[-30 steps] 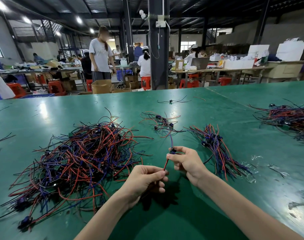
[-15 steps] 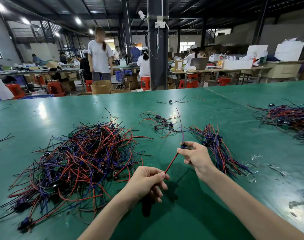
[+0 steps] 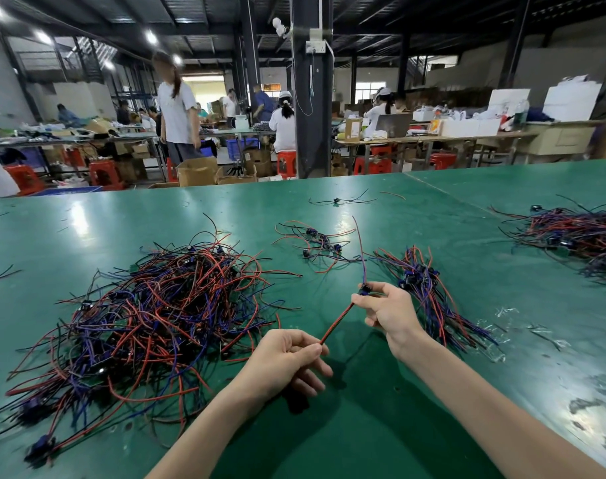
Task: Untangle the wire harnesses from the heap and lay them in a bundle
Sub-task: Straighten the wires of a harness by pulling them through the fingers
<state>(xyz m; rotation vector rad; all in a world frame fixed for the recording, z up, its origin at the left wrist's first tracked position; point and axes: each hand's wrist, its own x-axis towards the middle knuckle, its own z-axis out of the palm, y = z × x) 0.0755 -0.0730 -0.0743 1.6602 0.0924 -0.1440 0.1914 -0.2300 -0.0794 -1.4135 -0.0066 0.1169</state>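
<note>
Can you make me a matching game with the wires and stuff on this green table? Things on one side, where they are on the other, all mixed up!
Things:
1. heap of wires
2. bundle
3. wire harness
4. cardboard box

Places:
A. stretched between the left hand and the right hand
B. beyond the far edge of the table
C. on the table, left of both hands
D. on the table, just right of the right hand

Pairs: 1-C, 2-D, 3-A, 4-B

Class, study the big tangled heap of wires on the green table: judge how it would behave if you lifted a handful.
Probably floppy: the heap is thin wires in loose curls. Likely to snag: red, blue and black strands cross everywhere, so a handful would drag neighbours along. Seemingly light for its bulk, being mostly gaps.
</note>
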